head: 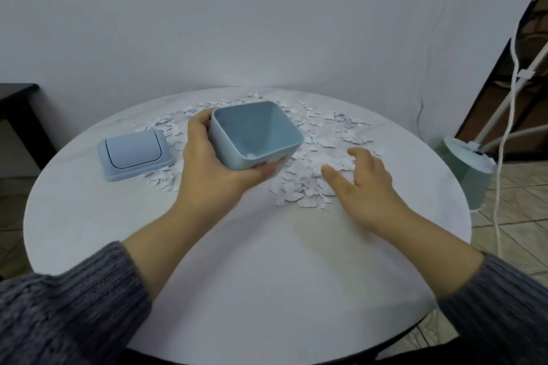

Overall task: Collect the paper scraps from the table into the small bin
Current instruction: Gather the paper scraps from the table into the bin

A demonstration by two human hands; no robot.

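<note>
Paper scraps (299,187) lie under the spread, loosely bent fingers of our right hand (364,184), which hold nothing. Our left hand (207,166) has its fingers clamped round the small bin (261,139), tilted with its mouth toward us above the scraps. More scraps litter the table's (267,261) far half. The bin's lid (135,155) lies flat near the left edge.

I can read no text, label, brand or number: small bin (234,154), lid (135,154) and paper scraps (299,187) show nothing legible.
</note>
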